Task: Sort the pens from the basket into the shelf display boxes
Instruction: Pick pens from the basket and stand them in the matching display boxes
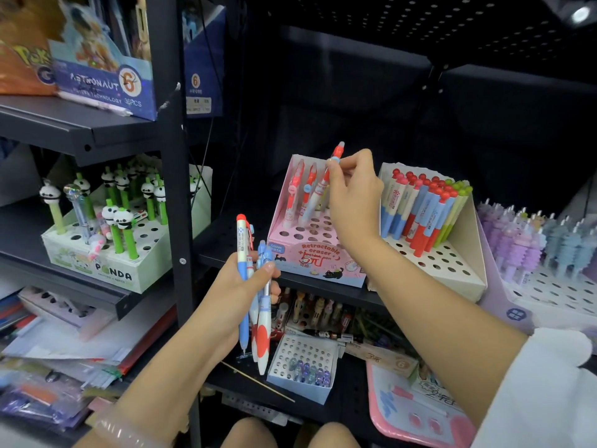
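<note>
Your right hand [350, 185] pinches a red-capped pen [332, 163] above the pink display box [310, 257]; your left hand [239, 286] grips a pen bunch [255, 305] below it.

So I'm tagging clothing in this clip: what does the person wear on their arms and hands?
Both hands are bare, with no gloves and no rings that show. The left hand has a pale pink translucent bangle at the wrist. The right hand has a bare forearm, with a loose white sleeve starting near the elbow.
</note>
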`<control>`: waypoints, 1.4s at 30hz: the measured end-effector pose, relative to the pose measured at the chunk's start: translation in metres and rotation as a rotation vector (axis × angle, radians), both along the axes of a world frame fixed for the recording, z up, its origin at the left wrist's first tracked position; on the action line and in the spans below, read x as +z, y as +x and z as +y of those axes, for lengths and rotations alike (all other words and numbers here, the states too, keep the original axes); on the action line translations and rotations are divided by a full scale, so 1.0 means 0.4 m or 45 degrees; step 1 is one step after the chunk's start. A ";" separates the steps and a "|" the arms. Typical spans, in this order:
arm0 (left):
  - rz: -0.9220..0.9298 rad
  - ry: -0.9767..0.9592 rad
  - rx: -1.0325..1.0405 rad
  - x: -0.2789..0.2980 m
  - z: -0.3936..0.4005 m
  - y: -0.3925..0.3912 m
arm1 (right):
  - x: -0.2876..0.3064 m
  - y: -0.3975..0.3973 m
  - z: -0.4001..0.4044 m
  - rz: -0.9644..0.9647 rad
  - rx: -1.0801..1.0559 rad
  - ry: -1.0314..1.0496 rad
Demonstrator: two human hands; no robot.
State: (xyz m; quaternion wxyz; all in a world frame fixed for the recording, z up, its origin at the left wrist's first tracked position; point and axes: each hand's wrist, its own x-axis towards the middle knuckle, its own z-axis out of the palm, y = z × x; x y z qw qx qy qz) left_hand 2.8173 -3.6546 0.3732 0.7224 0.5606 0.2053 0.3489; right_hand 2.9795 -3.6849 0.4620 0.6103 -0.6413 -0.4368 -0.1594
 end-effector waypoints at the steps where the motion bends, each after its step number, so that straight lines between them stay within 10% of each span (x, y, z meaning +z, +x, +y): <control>1: -0.002 -0.003 0.003 -0.001 0.001 0.000 | -0.006 0.004 0.002 -0.010 -0.010 -0.023; 21: -0.101 0.036 0.020 0.022 -0.034 0.020 | -0.036 0.011 -0.005 -0.395 -0.037 -0.870; 42: -0.073 0.160 0.094 0.024 -0.049 0.092 | -0.012 -0.037 -0.131 0.092 0.403 -0.962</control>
